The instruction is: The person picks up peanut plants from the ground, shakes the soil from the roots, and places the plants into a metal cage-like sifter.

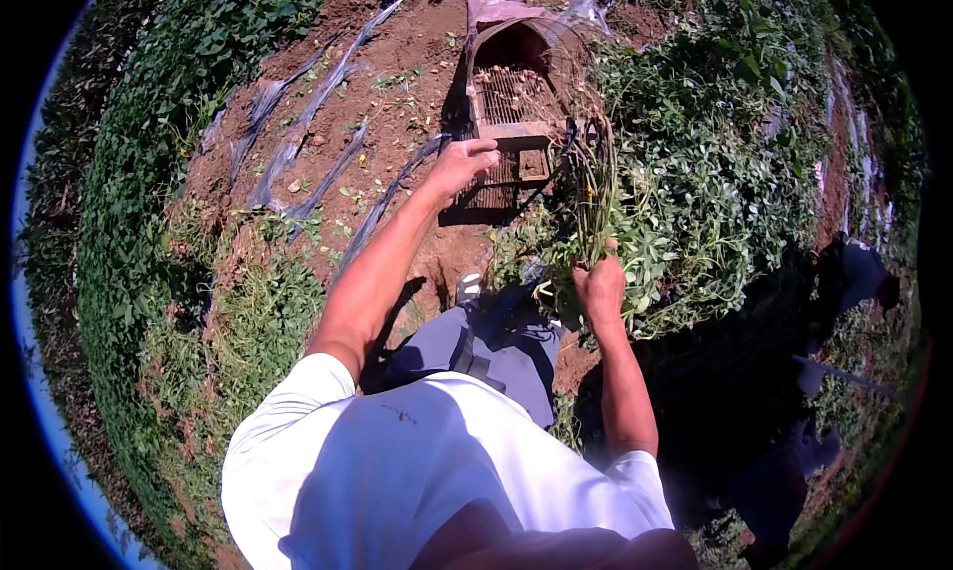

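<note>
My right hand (600, 285) is closed around a bundle of leafy plant stems (590, 190), which look like peanut plants. The stems run away from me, with their root ends by the right side of a slatted rack (514, 130). A curved mesh hood (476, 56) arches over the rack's far part. Small pods (521, 78), apparently peanuts, lie on its slats. At the near left corner of the rack is my left hand (467, 166), fingers bent and pointing right. Whether it grips the wooden crossbar or only rests there, I cannot tell.
A large heap of green plants (692, 190) lies right of the rack. Strips of plastic film (320, 101) cross the bare soil (402, 56) on the left. More vines (223, 346) cover the near left ground. At the far right, a dark figure (856, 276), seemingly a person, is partly shaded.
</note>
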`<state>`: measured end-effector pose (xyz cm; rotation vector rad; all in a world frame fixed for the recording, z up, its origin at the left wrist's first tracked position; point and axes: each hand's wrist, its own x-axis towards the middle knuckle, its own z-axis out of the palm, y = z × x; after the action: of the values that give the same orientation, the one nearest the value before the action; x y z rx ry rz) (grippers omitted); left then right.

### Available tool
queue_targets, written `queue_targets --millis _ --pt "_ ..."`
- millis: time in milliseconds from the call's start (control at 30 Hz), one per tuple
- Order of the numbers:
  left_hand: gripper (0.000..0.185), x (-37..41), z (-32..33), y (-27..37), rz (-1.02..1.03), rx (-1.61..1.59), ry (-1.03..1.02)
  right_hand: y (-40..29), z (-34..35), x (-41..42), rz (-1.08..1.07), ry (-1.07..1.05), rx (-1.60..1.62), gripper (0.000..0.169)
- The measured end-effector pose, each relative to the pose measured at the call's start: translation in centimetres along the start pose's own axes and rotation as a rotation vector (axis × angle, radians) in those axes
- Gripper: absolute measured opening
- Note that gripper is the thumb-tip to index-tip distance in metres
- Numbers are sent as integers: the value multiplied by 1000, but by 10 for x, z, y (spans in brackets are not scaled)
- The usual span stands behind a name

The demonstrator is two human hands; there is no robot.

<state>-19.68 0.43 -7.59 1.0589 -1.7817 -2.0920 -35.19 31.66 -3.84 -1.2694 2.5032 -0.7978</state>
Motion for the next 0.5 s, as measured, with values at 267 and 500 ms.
queue_targets --millis 267,500 --pt "24 -86 78 -10 70 -776 483 -109 80 11 -430 -208 -222 69" --pt "40 -126 -10 -25 292 -1025 371 -139 80 12 -635 -281 107 91"
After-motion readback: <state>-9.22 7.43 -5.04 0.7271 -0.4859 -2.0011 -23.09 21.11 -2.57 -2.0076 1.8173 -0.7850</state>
